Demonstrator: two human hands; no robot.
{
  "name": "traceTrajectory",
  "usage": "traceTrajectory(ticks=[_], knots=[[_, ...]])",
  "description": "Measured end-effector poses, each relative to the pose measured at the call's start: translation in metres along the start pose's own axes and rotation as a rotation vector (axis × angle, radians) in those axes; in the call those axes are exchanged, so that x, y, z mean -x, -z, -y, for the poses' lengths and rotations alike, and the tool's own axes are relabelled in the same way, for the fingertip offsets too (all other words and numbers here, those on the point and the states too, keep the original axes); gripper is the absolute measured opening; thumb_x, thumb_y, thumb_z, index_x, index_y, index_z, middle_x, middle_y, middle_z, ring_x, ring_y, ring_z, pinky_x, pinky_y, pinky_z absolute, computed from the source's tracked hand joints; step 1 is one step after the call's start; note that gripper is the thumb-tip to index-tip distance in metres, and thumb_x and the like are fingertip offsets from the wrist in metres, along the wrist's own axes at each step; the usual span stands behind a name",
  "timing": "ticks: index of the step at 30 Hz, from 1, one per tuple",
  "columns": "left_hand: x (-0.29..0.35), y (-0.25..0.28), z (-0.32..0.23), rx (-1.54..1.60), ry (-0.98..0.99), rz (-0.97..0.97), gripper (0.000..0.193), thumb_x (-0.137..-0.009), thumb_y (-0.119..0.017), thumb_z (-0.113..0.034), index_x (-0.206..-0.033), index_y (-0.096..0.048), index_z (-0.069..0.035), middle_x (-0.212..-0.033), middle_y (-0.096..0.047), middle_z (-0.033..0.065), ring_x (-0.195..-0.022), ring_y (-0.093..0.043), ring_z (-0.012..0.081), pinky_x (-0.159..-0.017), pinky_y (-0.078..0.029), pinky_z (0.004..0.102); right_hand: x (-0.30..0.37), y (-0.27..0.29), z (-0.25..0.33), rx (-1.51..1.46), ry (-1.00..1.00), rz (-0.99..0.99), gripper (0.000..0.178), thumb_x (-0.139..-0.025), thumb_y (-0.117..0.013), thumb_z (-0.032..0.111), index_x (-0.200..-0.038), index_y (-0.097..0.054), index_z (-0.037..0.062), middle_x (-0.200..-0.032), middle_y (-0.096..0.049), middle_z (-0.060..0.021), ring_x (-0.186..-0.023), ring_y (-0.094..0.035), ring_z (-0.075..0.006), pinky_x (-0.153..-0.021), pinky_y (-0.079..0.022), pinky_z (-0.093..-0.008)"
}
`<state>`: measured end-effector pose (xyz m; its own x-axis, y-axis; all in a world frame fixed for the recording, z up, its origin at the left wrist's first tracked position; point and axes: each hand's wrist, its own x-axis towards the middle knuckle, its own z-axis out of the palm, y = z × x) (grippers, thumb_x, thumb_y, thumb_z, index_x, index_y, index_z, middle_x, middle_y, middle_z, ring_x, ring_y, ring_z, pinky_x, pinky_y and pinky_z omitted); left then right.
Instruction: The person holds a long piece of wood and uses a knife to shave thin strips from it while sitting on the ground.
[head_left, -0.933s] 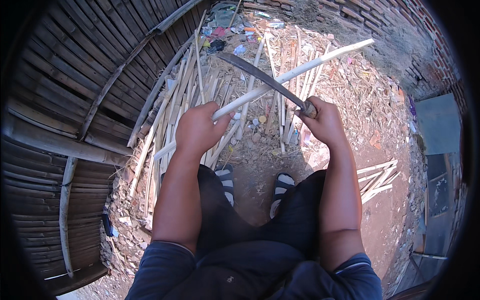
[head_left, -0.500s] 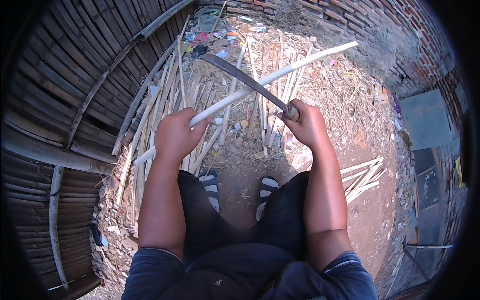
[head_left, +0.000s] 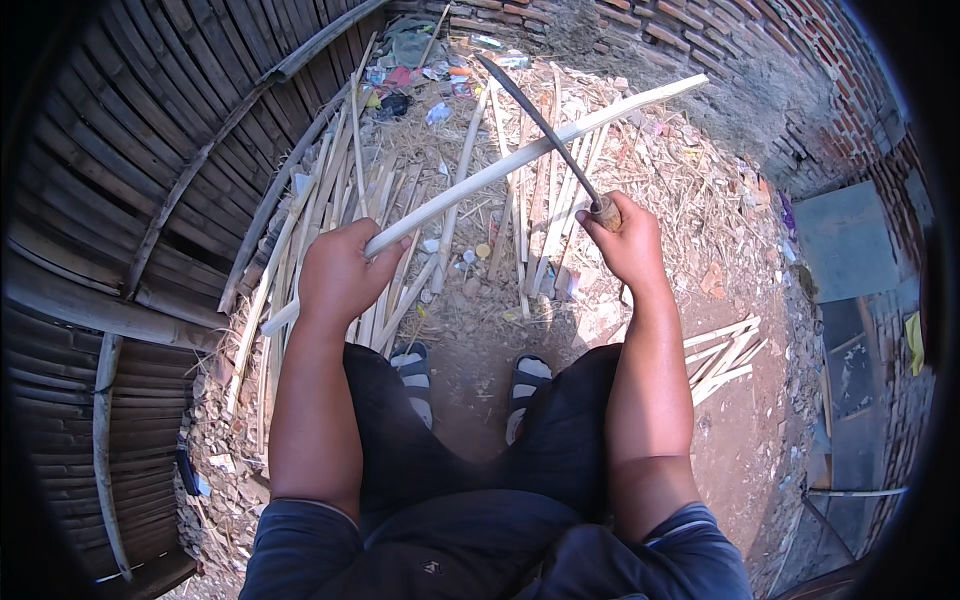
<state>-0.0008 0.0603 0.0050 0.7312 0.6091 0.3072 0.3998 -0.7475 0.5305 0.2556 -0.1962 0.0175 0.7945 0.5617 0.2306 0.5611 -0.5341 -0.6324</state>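
Note:
A long pale wooden stick (head_left: 470, 184) slants from lower left to upper right, gripped near its lower end by my left hand (head_left: 345, 268). Its short tail shows past my wrist, and its far end sticks out free. My right hand (head_left: 628, 235) is closed round the wooden handle of a machete (head_left: 540, 118). The dark, curved blade points up and to the left, crossing the stick beyond its middle. Whether the edge bites into the wood or only rests against it, I cannot tell.
Several cut strips (head_left: 320, 200) lie on the left, more sticks (head_left: 550, 200) ahead, and a small pile (head_left: 725, 355) on the right. Shavings and litter cover the ground. A bamboo wall (head_left: 160, 200) stands left, a brick wall (head_left: 720, 50) at the back.
My right hand has moved slightly right and up. The machete blade has swung steeper, its tip shifting right, and crosses the stick farther along. The stick and my left hand have shifted slightly left.

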Motion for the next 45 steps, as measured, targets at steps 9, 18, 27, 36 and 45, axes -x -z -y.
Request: traceTrajectory(ticks=[9,18,27,36,45], knots=[[0.0,0.001,-0.007,0.006,0.03,0.07,0.043,-0.089,-0.081,-0.045,-0.083,-0.073,-0.004,-0.072,-0.069,0.0179,-0.069,-0.069,0.0399,-0.063,-0.052,0.0493,0.019,-0.016,0.022,0.19,0.265,0.204,0.031,-0.086,-0.085,0.031,-0.103,-0.073,0.0079,-0.082,-0.071,-0.0212,-0.082,-0.07,-0.0439,-0.072,-0.054,-0.0495],[0.0,0.007,-0.004,0.136,0.045,0.137,0.039,-0.09,-0.084,-0.035,-0.083,-0.071,0.001,-0.062,-0.059,0.0117,-0.057,-0.056,0.0183,-0.057,-0.044,0.0383,0.008,-0.002,0.004,0.066,0.092,0.001,0.03,-0.088,-0.086,0.03,-0.099,-0.072,0.0057,-0.08,-0.072,-0.0191,-0.075,-0.071,-0.0385,-0.068,-0.054,-0.0455],[0.002,0.012,0.006,0.214,0.034,0.264,0.039,-0.091,-0.085,-0.033,-0.088,-0.072,0.003,-0.066,-0.061,0.0093,-0.063,-0.054,0.0147,-0.06,-0.046,0.0355,0.009,-0.005,0.014,0.041,0.148,0.06,0.025,-0.086,-0.085,0.024,-0.097,-0.072,0.0049,-0.079,-0.072,-0.0172,-0.073,-0.071,-0.0358,-0.068,-0.054,-0.0422],[0.0,0.012,-0.003,0.23,0.053,0.289,0.046,-0.09,-0.085,-0.043,-0.088,-0.072,0.002,-0.066,-0.063,0.0131,-0.061,-0.06,0.0219,-0.061,-0.049,0.0396,0.018,-0.012,0.019,0.049,0.213,0.022,0.028,-0.085,-0.087,0.026,-0.095,-0.07,0.0059,-0.075,-0.068,-0.0145,-0.069,-0.067,-0.0335,-0.065,-0.052,-0.0418],[0.003,0.01,-0.002,0.175,0.003,0.267,0.046,-0.09,-0.083,-0.044,-0.089,-0.073,0.002,-0.063,-0.062,0.0142,-0.058,-0.058,0.0232,-0.06,-0.048,0.0411,0.012,-0.012,0.018,0.098,0.21,0.104,0.027,-0.083,-0.085,0.025,-0.098,-0.072,0.0067,-0.079,-0.072,-0.0188,-0.077,-0.071,-0.0408,-0.068,-0.054,-0.0476]])
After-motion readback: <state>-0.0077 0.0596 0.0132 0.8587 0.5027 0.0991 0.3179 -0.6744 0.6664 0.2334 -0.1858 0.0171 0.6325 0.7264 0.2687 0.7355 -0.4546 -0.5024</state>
